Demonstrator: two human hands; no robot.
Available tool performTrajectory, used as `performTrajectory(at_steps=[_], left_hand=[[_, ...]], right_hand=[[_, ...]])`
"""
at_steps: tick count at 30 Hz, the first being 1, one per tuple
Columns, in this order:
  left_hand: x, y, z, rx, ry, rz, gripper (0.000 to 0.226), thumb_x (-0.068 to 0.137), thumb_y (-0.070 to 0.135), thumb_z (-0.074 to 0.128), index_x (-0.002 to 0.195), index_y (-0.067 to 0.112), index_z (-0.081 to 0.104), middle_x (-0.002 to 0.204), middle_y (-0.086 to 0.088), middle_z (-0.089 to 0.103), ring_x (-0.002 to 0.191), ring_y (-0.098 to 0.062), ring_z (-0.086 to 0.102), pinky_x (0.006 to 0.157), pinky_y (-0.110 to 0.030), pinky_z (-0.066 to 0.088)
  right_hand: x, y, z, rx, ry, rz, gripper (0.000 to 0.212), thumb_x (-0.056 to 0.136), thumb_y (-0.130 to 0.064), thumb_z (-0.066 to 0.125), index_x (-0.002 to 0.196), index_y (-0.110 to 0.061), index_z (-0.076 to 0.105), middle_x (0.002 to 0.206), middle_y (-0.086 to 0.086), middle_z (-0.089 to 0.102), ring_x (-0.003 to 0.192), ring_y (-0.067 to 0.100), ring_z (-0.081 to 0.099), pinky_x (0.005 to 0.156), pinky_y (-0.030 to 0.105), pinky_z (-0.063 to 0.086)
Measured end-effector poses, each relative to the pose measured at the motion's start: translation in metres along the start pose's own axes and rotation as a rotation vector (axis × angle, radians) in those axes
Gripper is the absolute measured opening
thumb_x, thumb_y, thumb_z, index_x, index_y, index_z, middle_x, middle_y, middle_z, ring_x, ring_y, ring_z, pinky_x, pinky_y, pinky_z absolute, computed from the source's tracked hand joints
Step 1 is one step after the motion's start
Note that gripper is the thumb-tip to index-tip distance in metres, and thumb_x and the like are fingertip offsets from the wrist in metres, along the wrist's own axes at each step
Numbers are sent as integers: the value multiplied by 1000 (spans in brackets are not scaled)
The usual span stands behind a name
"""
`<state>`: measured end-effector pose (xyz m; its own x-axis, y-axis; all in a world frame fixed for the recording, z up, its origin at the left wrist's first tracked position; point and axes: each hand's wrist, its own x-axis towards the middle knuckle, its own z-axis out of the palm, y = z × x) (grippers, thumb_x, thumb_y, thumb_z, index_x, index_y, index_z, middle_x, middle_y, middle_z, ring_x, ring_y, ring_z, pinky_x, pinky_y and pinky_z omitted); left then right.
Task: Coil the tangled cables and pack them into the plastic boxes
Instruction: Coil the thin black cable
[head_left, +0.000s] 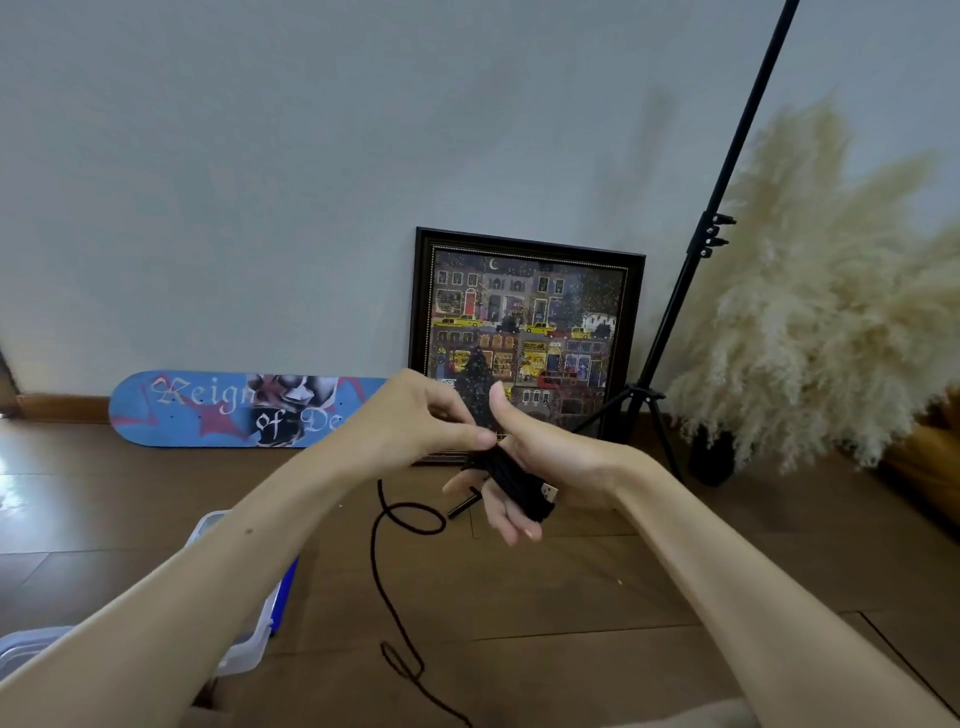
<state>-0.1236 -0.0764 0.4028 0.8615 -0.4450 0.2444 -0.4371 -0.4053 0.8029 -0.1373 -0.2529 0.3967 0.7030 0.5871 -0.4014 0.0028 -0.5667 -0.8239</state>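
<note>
Both hands are raised in front of the framed picture (524, 332), low against its bottom edge. The right hand (540, 457) is held flat, thumb up and fingers straight, pointing down. The black cable (511, 475) is wound in a tight coil round its palm and fingers, with a USB plug (549, 492) sticking out on the coil's right side. The left hand (415, 415) comes in from the left of the picture, fingers curled, thumb and forefinger pinching at the top of the coil. The strand inside the pinch is hard to make out. The loose tail drops below the picture and makes one loop. It then runs down across the wooden floor (597, 587) into a smaller loop and off the bottom edge. The clear plastic box (244, 654) with a blue part sits far down-left of the picture, partly hidden by the left forearm. A blue skateboard deck (208, 410) leans on the wall left of the picture. A black light stand (691, 270) is just right of it, with pampas grass (821, 291) further right.
</note>
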Motion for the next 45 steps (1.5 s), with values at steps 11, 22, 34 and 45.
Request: performTrajectory(at_steps=[11, 22, 34, 45], left_hand=[[-2, 0, 4, -621, 85, -203, 32, 73, 32, 69, 92, 6, 73, 74, -14, 66, 67, -15, 61, 56, -15, 48], [-1, -6, 25, -628, -105, -368, 18, 98, 19, 44, 84, 20, 55, 47, 9, 37, 35, -3, 23, 39, -16, 18], [-4, -2, 26, -268, -252, -408, 19, 95, 14, 53, 88, 8, 70, 48, 5, 46, 37, -3, 36, 40, -11, 31], [-3, -8, 16, 310, -199, -167, 9, 83, 17, 69, 76, 13, 71, 55, 8, 59, 50, -2, 53, 62, -21, 48]], right_hand=[[-8, -5, -1, 551, -104, -416, 69, 97, -46, 31, 130, 12, 46, 49, 1, 54, 32, 3, 39, 49, 17, 44], [-6, -14, -2, 1027, 377, -569, 69, 98, -54, 25, 127, 2, 52, 60, 0, 59, 50, 7, 49, 61, 19, 51], [9, -9, 1, 120, 798, -215, 68, 104, -42, 27, 81, 5, 71, 80, 12, 74, 88, 21, 67, 96, 33, 44], [9, 7, 10, -408, 491, 132, 95, 84, -74, -4, 43, -10, 52, 52, 14, 62, 62, 17, 65, 100, 40, 44]])
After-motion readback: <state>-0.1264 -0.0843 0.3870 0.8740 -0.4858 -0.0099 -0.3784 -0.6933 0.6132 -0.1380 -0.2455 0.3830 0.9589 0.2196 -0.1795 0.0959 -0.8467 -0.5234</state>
